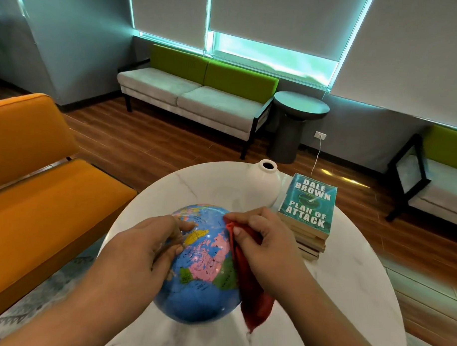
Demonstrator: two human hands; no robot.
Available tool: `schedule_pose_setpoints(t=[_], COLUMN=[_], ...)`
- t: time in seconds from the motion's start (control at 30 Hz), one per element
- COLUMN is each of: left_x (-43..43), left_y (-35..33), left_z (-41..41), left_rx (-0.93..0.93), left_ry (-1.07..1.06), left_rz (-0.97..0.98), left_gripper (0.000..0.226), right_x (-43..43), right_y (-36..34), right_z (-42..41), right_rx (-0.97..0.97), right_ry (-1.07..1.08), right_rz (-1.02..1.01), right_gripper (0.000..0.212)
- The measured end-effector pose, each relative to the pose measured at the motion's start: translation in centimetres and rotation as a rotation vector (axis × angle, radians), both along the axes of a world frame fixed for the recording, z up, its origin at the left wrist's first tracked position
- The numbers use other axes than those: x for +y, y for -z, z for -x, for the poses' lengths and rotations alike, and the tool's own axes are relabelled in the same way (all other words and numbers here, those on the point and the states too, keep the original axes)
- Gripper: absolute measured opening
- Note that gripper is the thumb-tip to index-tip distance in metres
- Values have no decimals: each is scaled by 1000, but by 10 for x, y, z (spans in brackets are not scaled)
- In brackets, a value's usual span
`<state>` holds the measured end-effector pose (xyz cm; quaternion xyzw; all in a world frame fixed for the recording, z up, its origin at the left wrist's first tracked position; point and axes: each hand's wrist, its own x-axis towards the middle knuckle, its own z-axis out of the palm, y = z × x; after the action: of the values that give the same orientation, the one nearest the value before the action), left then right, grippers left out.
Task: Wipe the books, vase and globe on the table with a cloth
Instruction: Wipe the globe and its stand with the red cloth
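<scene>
A blue globe (pixel 202 270) with pink, yellow and green countries sits over the near part of the round white marble table (pixel 347 293). My left hand (pixel 141 252) grips its left side, fingers wrapped on the top. My right hand (pixel 266 241) presses a red cloth (pixel 249 287) against the globe's right side; the cloth hangs down past the globe. A white vase (pixel 266 179) stands at the table's far edge. To its right lies a stack of books (pixel 307 217) with a teal cover on top.
An orange sofa (pixel 40 192) stands close on the left. A green and grey bench (pixel 199 91) lines the far wall under the windows, with a dark round side table (pixel 296 115) beside it. Another green seat (pixel 439 180) is at the right. The floor is wood.
</scene>
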<state>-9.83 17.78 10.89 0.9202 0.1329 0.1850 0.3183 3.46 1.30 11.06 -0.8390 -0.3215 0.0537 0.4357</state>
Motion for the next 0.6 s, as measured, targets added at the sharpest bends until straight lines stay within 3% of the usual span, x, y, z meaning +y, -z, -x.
schedule_pose_setpoints(t=[0.13, 0.33, 0.5, 0.6], left_x=[-3, -6, -6, -6], left_y=[-1, -4, -6, -3], left_z=[2, 3, 3, 4], left_rx=[-5, 3, 3, 16], left_ry=[-17, -24, -41, -35], left_rz=[1, -13, 13, 1], left_gripper=[36, 29, 33, 32], right_x=[1, 10, 8, 8], right_y=[4, -10, -12, -12], right_z=[-7, 34, 5, 13], right_rx=[-85, -264, -151, -270], right_ry=[106, -279, -22, -63], right_rz=[105, 147, 152, 236], right_gripper=[24, 30, 28, 32])
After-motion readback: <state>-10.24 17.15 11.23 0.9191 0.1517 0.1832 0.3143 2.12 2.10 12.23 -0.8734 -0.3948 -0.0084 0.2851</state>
